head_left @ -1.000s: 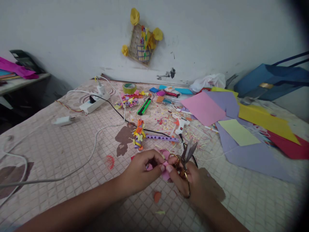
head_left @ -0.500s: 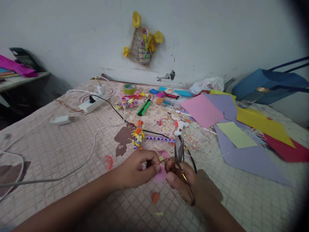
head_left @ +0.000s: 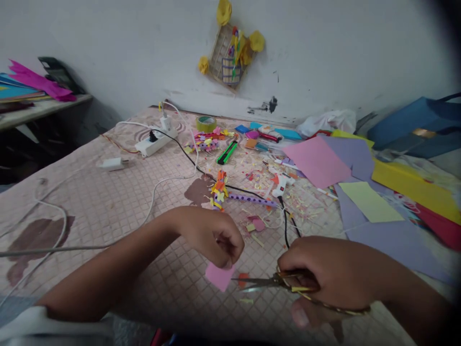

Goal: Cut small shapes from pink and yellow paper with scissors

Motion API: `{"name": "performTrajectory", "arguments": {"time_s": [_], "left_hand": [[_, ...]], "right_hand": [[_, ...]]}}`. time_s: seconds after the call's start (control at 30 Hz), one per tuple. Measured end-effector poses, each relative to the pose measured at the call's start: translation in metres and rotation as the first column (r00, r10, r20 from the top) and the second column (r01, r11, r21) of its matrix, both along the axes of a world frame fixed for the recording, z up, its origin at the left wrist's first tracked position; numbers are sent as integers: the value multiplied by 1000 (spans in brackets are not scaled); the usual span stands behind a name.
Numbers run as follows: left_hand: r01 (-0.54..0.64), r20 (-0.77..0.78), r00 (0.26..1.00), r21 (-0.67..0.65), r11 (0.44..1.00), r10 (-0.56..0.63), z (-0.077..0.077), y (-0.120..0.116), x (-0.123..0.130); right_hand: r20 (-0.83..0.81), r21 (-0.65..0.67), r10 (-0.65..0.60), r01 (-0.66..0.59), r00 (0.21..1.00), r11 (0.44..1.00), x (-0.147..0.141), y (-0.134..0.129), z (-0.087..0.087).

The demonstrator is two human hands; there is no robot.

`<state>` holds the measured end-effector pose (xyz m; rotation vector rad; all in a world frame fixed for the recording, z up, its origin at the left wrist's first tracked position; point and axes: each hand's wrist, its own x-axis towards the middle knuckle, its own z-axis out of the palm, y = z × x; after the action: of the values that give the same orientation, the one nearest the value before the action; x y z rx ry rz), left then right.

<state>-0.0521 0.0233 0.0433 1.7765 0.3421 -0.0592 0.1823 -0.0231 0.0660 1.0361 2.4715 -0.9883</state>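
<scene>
Between the thumb and fingers of my left hand (head_left: pixel 212 236) is a small pink paper piece (head_left: pixel 219 277), hanging below the fingertips. My right hand (head_left: pixel 324 278) is wrapped round the gold handles of a pair of scissors (head_left: pixel 261 282). The blades point left, slightly parted, with their tips close to the pink piece's right edge. An orange paper scrap (head_left: pixel 243 279) lies on the cloth behind the blades. Past my left hand, a purple dotted strip (head_left: pixel 252 199) lies beside an orange and yellow paper decoration (head_left: pixel 219 189).
A white glue gun (head_left: pixel 281 185) with a black cable lies beyond my hands among paper scraps. Coloured sheets (head_left: pixel 319 161) cover the right side. A green cutter (head_left: pixel 226 153), a tape roll (head_left: pixel 206 124) and a power strip (head_left: pixel 156 142) stand farther back. White cables cross the left side.
My right hand has moved right and turned the scissors from pointing up to pointing left. My left hand has tilted, with the pink piece now lower and to the left. The view has shifted.
</scene>
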Motion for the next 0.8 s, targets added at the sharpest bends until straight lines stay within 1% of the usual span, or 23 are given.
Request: {"name": "performTrajectory", "arguments": {"time_s": [0.03, 0.13, 0.23, 0.3, 0.43, 0.6, 0.8], "left_hand": [[25, -16, 1000, -32, 999, -26, 5, 0, 4], [75, -44, 996, -33, 997, -76, 23, 0, 13], [140, -97, 985, -23, 990, -142, 40, -1, 18], [159, -122, 980, 11, 987, -157, 47, -3, 19], [196, -147, 971, 57, 979, -186, 52, -7, 19], [252, -161, 957, 45, 967, -242, 54, -10, 19], [298, -233, 935, 101, 949, -268, 61, -15, 23]], "right_hand": [[39, 11, 19, -20, 999, 1000, -5, 0, 4], [107, 11, 55, -56, 993, 998, -18, 1, 14], [121, 26, 59, -62, 991, 998, -26, 3, 22], [118, 33, 55, -59, 992, 998, -29, 4, 25], [110, 59, 62, -68, 992, 996, -33, 5, 29], [122, 125, 101, -116, 987, 985, -38, 3, 30], [94, 136, 116, -128, 989, 982, -40, 0, 32]]}}
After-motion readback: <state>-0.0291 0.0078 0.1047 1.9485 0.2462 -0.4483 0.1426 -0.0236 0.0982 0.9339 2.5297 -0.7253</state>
